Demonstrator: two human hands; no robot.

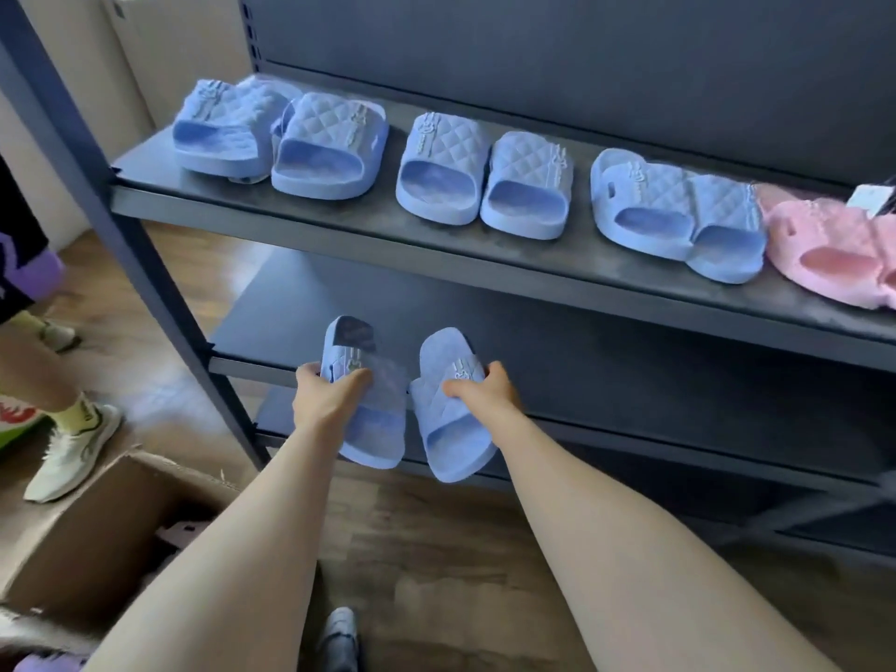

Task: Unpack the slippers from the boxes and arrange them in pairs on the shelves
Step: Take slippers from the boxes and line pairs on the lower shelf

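My left hand grips a blue quilted slipper by its strap; a dark tag sticks out at its far end. My right hand grips the matching blue slipper the same way. Both slippers hang side by side at the front edge of the lower shelf, toes pointing down toward me. On the upper shelf stand three pairs of blue slippers in a row, and a pink pair at the right edge.
An open cardboard box sits on the wooden floor at lower left. Another person's legs in white sneakers stand to the left of the dark metal rack. The rack's upright post runs diagonally between them and me.
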